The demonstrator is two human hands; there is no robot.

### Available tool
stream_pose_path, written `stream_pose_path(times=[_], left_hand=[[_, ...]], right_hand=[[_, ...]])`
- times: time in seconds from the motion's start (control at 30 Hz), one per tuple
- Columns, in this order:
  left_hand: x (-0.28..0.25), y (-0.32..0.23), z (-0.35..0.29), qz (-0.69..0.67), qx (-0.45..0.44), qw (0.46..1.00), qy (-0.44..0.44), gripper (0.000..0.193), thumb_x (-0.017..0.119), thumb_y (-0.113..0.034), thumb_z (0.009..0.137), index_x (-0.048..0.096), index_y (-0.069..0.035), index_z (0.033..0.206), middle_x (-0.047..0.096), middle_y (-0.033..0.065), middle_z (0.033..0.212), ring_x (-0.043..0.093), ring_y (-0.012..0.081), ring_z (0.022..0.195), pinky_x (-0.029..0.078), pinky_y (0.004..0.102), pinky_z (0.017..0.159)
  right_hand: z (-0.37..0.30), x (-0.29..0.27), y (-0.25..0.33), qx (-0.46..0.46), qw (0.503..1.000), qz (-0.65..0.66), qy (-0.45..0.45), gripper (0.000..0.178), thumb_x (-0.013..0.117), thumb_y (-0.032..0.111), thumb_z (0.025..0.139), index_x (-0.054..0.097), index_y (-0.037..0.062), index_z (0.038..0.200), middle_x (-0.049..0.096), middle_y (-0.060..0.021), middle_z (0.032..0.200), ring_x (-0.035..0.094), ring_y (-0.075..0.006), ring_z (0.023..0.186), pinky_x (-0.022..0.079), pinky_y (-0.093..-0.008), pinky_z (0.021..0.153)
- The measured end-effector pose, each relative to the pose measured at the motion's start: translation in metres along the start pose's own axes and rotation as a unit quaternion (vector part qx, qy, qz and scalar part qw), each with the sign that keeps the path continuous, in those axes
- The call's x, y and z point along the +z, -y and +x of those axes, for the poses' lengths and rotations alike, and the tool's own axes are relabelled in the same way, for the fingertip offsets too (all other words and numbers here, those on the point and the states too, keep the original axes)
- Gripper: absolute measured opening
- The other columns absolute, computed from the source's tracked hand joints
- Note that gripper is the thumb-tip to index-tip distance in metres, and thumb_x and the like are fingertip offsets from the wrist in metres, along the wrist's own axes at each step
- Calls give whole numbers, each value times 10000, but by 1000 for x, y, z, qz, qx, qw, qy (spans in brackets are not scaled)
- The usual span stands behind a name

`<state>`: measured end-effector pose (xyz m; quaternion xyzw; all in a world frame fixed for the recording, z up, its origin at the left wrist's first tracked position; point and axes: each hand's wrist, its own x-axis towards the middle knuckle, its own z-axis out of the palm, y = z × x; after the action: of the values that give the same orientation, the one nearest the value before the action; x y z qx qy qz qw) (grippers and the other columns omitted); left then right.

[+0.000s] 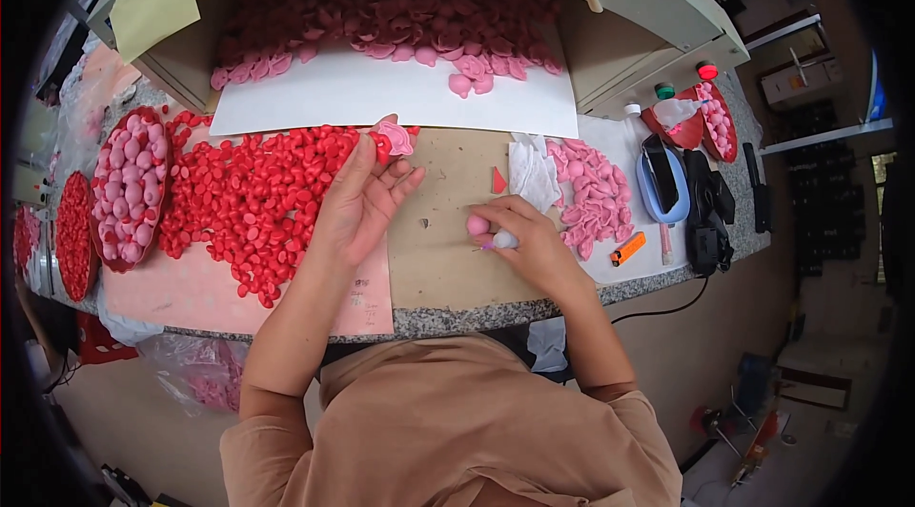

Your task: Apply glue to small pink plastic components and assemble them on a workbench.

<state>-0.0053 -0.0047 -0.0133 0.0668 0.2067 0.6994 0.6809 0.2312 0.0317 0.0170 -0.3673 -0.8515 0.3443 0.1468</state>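
My left hand (355, 210) is raised over the brown board (434, 283), its thumb and fingers pinching a pink petal-shaped piece (396, 138) together with a small red piece (383, 149). To the right, my right hand (536, 254) curls around a small whitish bottle (505, 239) with a purplish narrow tip pointing left. A rounded pink piece (477, 225) sits at the same hand's fingertips. A large spread of small red pieces (253, 197) lies left of my left hand. Pink petal-like pieces (591, 192) are heaped right of my right hand, beside a crumpled white cloth (536, 173).
A grey cabinet holds many pink pieces (400, 16) on white paper (381, 97). Far left are a tray of pink balls (129, 192) and a dish of red pieces (74, 235). At right lie an orange lighter (628, 249), a blue container (664, 185) and a black adapter (707, 245).
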Motion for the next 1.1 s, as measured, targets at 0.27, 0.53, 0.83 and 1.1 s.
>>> stream_pose_path(times=[0.27, 0.53, 0.83, 1.1], left_hand=[[10, 5, -1, 33, -41, 999, -15, 460, 496, -336, 932, 452, -32, 1275, 596, 72, 1027, 556, 102, 805, 489, 324, 858], [6, 11, -6, 35, -61, 997, -20, 435, 498, -321, 933, 456, -62, 1280, 606, 62, 1005, 569, 101, 816, 496, 331, 848], [13, 18, -7, 74, -71, 995, 12, 431, 504, -291, 933, 454, -55, 1290, 595, 25, 1018, 564, 104, 825, 492, 326, 840], [11, 23, -5, 103, -82, 991, 5, 422, 494, -281, 941, 464, -42, 1287, 589, 8, 992, 555, 98, 829, 495, 313, 832]], right_hand=[[17, 0, -13, 40, 989, 134, -40, 299, 658, 109, 816, 599, 34, 1099, 587, -53, 979, 575, -165, 881, 472, -274, 716], [46, 6, -24, 133, 600, 788, 36, 322, 589, 220, 887, 511, 12, 1120, 560, -48, 1009, 433, -72, 709, 366, -205, 577], [53, 9, -3, 103, 754, 648, -20, 368, 630, 171, 856, 541, -1, 1169, 573, -30, 974, 472, -77, 733, 383, -203, 598], [54, 14, 1, 50, 870, 485, -75, 351, 653, 80, 820, 561, -21, 1143, 589, -35, 964, 508, -85, 779, 417, -216, 637]])
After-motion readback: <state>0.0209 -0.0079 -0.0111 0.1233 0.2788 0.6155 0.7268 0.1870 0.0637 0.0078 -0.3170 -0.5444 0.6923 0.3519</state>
